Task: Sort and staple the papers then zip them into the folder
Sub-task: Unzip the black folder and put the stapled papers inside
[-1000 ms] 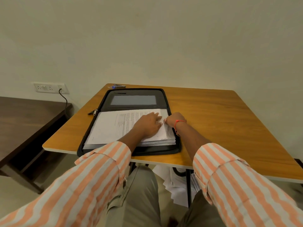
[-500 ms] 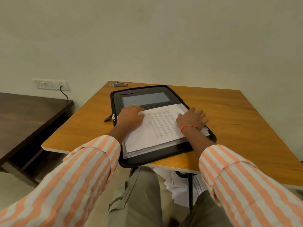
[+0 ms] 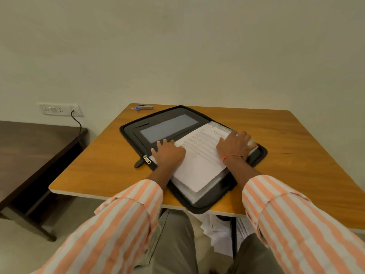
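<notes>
A black zip folder lies open on the wooden table, turned at an angle, its near corner over the table's front edge. A stack of printed white papers lies in its near half. My left hand rests flat, fingers spread, on the papers' left edge and the folder's spine. My right hand, with a red thread at the wrist, lies flat on the papers' far right part. The zip pull sticks out at the folder's left side. A stapler sits at the table's far left corner.
A dark wooden side table stands to the left, below a wall socket with a black cable. Loose white papers lie on the floor under the table, between my knees. The wall runs right behind the table.
The folder and papers have been turned clockwise and slid to the right. My hands moved apart: the left to the papers' left edge, the right onto their far right side.
</notes>
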